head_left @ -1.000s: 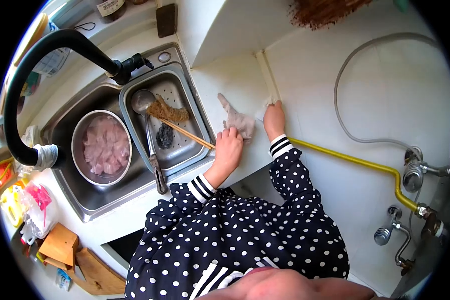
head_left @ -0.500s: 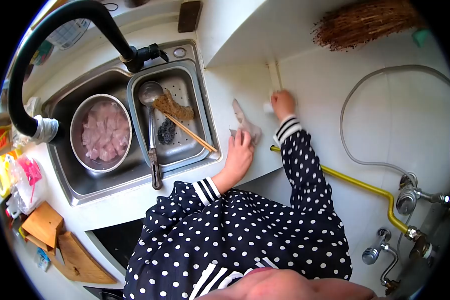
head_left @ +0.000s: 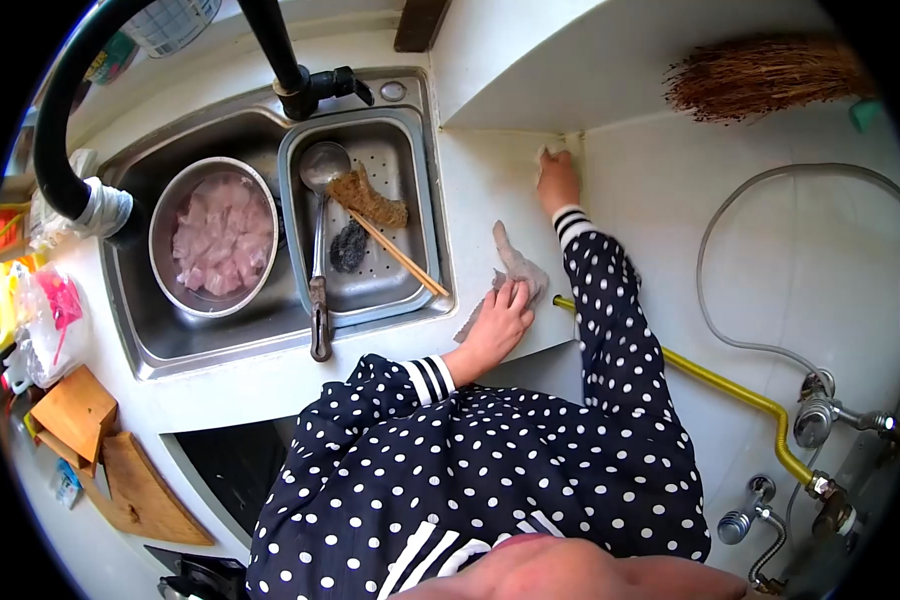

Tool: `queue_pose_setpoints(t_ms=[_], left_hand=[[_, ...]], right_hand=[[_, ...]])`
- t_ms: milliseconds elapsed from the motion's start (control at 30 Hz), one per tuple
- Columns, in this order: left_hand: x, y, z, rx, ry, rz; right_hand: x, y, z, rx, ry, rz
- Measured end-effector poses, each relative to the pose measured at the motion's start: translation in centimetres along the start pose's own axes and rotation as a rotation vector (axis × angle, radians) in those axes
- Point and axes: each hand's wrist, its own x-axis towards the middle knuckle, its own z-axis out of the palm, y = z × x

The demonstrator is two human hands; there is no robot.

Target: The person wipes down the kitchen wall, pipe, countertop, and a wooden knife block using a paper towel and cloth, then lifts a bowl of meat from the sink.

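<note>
My left hand [head_left: 500,325] is at the counter's front edge, to the right of the sink, its fingers pressed down on a thin greyish cloth [head_left: 518,264]. Part of that cloth is hidden beneath the hand, and a narrow end points away from me. Farther back, my right hand [head_left: 558,184] reaches into the corner where the counter [head_left: 470,180] meets the wall. It is closed around a crumpled whitish wad [head_left: 547,152], perhaps cloth or paper, mostly covered by the fingers.
In the double sink [head_left: 130,320], a pot [head_left: 162,275] holds pale pink meat pieces in liquid. The drain basket [head_left: 288,170] has a ladle [head_left: 318,250], a brown scrubber [head_left: 368,198], chopsticks [head_left: 400,253] and a dark scourer [head_left: 348,247]. A yellow pipe [head_left: 720,378] runs right.
My right hand has moved farther back into the counter corner with the whitish wad. My left hand and the greyish cloth have shifted nearer to me. The camera view has shifted slightly.
</note>
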Motion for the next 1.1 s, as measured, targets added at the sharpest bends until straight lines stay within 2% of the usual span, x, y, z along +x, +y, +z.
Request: queue_pose_setpoints(t_ms=[33,100,200,233,333,367,400,433,467,500,533,600,667,700,733,767,800,867,900,933,1000,1100], left_hand=[[-0.1,0.0,0.0,0.019,0.045,0.006],[-0.3,0.5,0.1,-0.009,-0.027,-0.021],[-0.1,0.7,0.5,0.003,-0.009,-0.011],[-0.2,0.6,0.6,0.016,0.013,-0.003],[-0.6,0.6,0.8,0.038,-0.005,0.033],[-0.5,0.5,0.1,0.033,-0.084,0.037],[-0.4,0.4,-0.6,0.023,-0.169,0.045],[-0.3,0.4,-1.2,0.019,-0.245,0.052],[-1.0,-0.2,2.5,-0.112,0.388,0.114],[-1.1,-0.1,1.9,-0.135,0.130,0.064],[-1.1,-0.1,0.7,-0.153,-0.126,0.012],[-1.3,-0.5,-1.6,-0.096,-0.086,0.054],[-1.9,-0.6,-1.6,-0.105,-0.050,0.068],[-2.0,-0.7,-1.4,-0.095,-0.015,0.079],[-2.1,-0.5,-1.4,-0.118,-0.153,0.063],[-1.9,-0.5,-1.3,-0.137,-0.282,0.047],[-1.6,-0.6,-1.4,-0.156,-0.406,0.030],[-2.5,-0.8,-2.2,-0.159,-0.243,0.054],[-2.9,-0.9,-2.7,-0.160,-0.155,0.071],[-2.8,-1.0,-2.9,-0.161,-0.054,0.081],[-3.0,-1.1,-2.7,-0.165,-0.050,0.080],[-3.0,-1.3,-3.8,-0.262,-0.098,0.054]], right_hand=[[0.4,-2.0,-1.1,-0.008,-0.059,0.073],[-0.3,-5.5,0.3,0.322,-0.084,0.376],[-4.8,-8.3,-2.9,0.269,-0.244,0.214],[-4.0,0.8,2.5,-0.201,0.015,-0.343],[-0.3,0.1,-1.2,-0.194,-0.219,0.155],[-0.1,-1.5,0.7,-0.269,-0.130,0.061],[-1.4,-2.7,2.3,-0.159,-0.168,0.140],[-3.1,-8.7,0.2,-0.050,-0.199,0.213],[-4.3,-12.1,-1.3,0.061,-0.225,0.278],[-5.4,-10.0,-0.5,0.280,-0.177,0.249],[-5.8,-7.7,-1.0,0.320,-0.198,0.252],[-4.0,0.9,-0.4,-0.261,-0.169,-0.036],[-0.8,0.0,0.4,-0.416,-0.179,-0.009],[0.0,-1.2,1.5,-0.328,-0.116,-0.011],[0.8,-2.8,2.4,-0.238,-0.054,-0.018],[1.2,-5.9,3.4,0.010,0.081,-0.048],[1.1,-7.6,3.1,-0.026,0.054,-0.108],[-0.5,-10.7,1.4,-0.089,0.008,-0.205],[-0.4,-10.9,-1.1,-0.109,-0.148,-0.141],[0.4,-7.8,-0.1,-0.042,-0.083,-0.241],[1.9,-8.6,-0.8,-0.132,-0.038,-0.038],[2.2,-11.8,2.0,-0.109,0.084,-0.001]])
